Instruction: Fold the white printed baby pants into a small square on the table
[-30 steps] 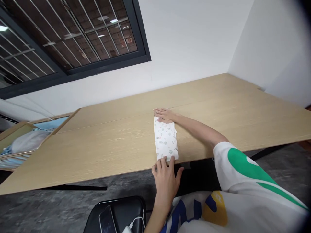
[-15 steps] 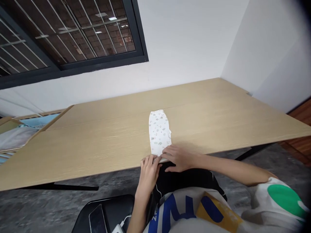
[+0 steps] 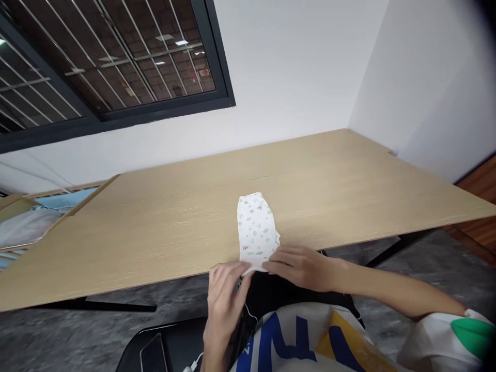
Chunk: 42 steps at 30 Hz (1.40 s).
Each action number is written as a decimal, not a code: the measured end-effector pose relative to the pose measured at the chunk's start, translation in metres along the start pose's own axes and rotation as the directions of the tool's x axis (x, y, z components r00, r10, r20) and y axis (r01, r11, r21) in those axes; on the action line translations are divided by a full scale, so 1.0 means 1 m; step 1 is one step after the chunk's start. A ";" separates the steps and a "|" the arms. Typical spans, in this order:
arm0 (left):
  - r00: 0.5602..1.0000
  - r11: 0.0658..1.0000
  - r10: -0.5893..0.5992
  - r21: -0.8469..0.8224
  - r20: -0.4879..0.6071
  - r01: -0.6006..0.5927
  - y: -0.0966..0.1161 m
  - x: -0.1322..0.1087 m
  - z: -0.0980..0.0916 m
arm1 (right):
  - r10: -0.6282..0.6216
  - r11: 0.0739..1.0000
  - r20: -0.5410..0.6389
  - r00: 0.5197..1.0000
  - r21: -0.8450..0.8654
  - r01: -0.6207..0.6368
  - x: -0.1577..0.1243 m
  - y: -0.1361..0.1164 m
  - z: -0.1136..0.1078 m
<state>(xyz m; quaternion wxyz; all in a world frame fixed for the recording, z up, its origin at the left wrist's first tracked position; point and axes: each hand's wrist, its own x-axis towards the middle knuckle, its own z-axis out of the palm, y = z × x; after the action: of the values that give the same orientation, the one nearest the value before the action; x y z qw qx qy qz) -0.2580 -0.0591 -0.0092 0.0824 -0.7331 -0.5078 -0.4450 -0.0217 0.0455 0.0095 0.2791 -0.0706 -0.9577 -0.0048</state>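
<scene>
Cloth (image 3: 256,227), white with a small scattered print, is laid lengthwise on the pale wooden tabletop (image 3: 174,222), its far end rounded and its near end drawn up at the front edge. That near end is held by both hands. By the left hand (image 3: 225,294) a corner is pinched between thumb and fingers, so the grip there is narrow and closed on the hem. By the right hand (image 3: 304,266) the opposite corner is met with fingertips bunched close; its thumb is hidden, so whether the fabric is firmly pinched on that side cannot be told. Between the two hands a short strip of the edge is seen slightly raised, while the rest is left flat. On the right side a small bit of fabric is seen jutting out.

The step in hand is judged to be the gathering or turning of the near edge. For the next move, an even hold on both corners seems called for, with the strip kept taut and level and the edge guided together by both hands. If one side were pulled harder, the light fabric could be skewed or the far end dragged along the tabletop.
</scene>
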 end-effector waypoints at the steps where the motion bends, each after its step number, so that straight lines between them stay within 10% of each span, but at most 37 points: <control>1: 0.986 0.999 -0.030 0.036 -0.165 0.037 0.002 0.002 0.006 | 0.022 1.000 -0.014 1.000 0.014 -0.022 0.006 0.006 -0.005; 4: 0.885 0.985 -0.106 0.077 -0.454 0.157 0.007 0.009 0.030 | 0.114 0.990 -0.063 0.991 0.087 -0.108 0.029 0.035 -0.013; 11: 0.968 0.950 -0.241 0.224 0.077 0.219 -0.001 0.007 0.086 | 0.347 0.924 -0.094 0.933 0.208 -0.322 0.080 0.144 0.019; 22: 0.925 0.862 -0.329 0.461 0.191 0.211 -0.022 0.008 0.115 | 0.527 0.813 0.146 0.837 0.199 -0.547 0.094 0.244 0.102; 28: 0.921 0.823 -0.338 0.536 0.193 0.190 -0.019 0.008 0.120 | 0.533 0.833 0.078 0.843 0.127 -0.539 0.095 0.226 0.102; 33: 0.923 0.812 -0.335 0.556 0.192 0.179 -0.018 0.008 0.124 | 0.176 0.965 0.144 0.974 0.171 -0.200 0.089 0.151 0.094; 37: 0.924 0.826 -0.325 0.537 0.202 0.174 -0.022 0.009 0.126 | -0.143 0.952 0.234 0.962 0.299 0.069 0.078 0.102 0.099; 42: 0.927 0.827 -0.327 0.530 0.182 0.188 -0.020 0.008 0.126 | -0.123 0.931 0.285 0.950 0.365 0.011 0.067 0.107 0.110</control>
<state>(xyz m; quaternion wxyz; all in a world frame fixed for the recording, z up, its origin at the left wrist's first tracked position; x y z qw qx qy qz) -0.2023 0.0278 -0.0844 0.1410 -0.6625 -0.7074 -0.2019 -0.1218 0.1656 -0.0504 0.1366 0.0149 -0.9756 0.1711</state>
